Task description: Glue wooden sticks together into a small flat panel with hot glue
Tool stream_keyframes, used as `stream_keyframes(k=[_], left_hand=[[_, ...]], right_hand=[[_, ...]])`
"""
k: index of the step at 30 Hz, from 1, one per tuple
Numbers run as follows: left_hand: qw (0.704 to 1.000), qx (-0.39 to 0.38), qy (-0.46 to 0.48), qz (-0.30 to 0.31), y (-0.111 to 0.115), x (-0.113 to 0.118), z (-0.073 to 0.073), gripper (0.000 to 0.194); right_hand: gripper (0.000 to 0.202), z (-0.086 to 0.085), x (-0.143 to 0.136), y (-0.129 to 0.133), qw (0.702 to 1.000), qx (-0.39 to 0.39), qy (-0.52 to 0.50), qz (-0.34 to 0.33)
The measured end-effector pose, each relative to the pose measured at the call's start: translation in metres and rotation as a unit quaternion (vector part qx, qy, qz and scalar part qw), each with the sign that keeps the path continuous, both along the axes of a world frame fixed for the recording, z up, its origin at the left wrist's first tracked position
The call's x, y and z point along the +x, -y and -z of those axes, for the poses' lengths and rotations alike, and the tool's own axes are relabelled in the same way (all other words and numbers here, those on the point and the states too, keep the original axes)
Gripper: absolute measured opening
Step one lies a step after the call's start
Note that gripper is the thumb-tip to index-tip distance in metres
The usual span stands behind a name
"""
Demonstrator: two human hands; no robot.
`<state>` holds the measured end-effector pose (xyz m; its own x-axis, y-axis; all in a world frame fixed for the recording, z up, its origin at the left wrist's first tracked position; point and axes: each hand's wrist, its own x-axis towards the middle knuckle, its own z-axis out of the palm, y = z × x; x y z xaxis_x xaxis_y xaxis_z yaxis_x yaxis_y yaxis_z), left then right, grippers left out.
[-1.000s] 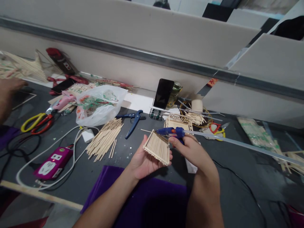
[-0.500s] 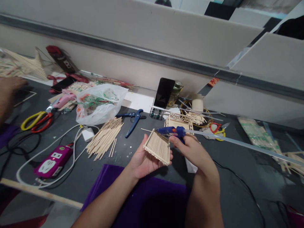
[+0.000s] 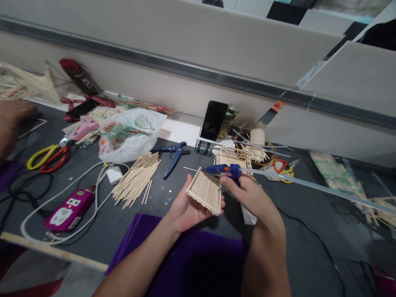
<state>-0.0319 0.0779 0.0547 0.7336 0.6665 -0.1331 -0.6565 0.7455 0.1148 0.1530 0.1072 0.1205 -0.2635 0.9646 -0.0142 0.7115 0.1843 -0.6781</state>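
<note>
My left hand [image 3: 182, 212] is closed around a small panel of wooden sticks [image 3: 204, 192], fingers under it and thumb at its left edge. The panel is tilted, its rows of sticks facing up. In my right hand [image 3: 247, 194] is a blue hot glue gun [image 3: 221, 170], with a long clear glue stick [image 3: 297, 182] running out of its back to the right. The gun's nozzle is at the panel's far left corner; whether it touches cannot be made out. Behind the gun lies another stick-built piece [image 3: 233, 159], partly covered.
Loose sticks [image 3: 136, 179] lie to the left, near a blue cutter [image 3: 175, 161] and a plastic bag [image 3: 133, 140]. A phone [image 3: 214, 119] stands at the back. Scissors [image 3: 287, 171] lie right; a purple power strip [image 3: 69, 210] sits left. Another person's hand [image 3: 14, 123] is at far left.
</note>
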Motion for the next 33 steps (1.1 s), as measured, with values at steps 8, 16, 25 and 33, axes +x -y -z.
stream_keyframes(k=[8, 16, 25, 33], left_hand=[[1.0, -0.003, 0.007, 0.004, 0.0, -0.0001, 0.0009, 0.079], [1.0, -0.003, 0.001, -0.001, -0.0004, -0.0018, 0.0008, 0.08], [1.0, 0.003, -0.009, -0.005, -0.0008, -0.0031, 0.0003, 0.081], [1.0, 0.008, -0.011, -0.009, -0.0016, -0.005, -0.0005, 0.081]], right_hand=[[0.041, -0.0004, -0.0014, 0.0004, 1.0, 0.004, -0.007, 0.001], [0.043, -0.0019, 0.0006, 0.0017, 1.0, -0.007, 0.001, 0.001], [0.045, -0.0031, 0.0016, 0.0016, 1.0, -0.004, 0.005, 0.001], [0.044, -0.0032, 0.0027, 0.0018, 1.0, 0.004, 0.012, 0.006]])
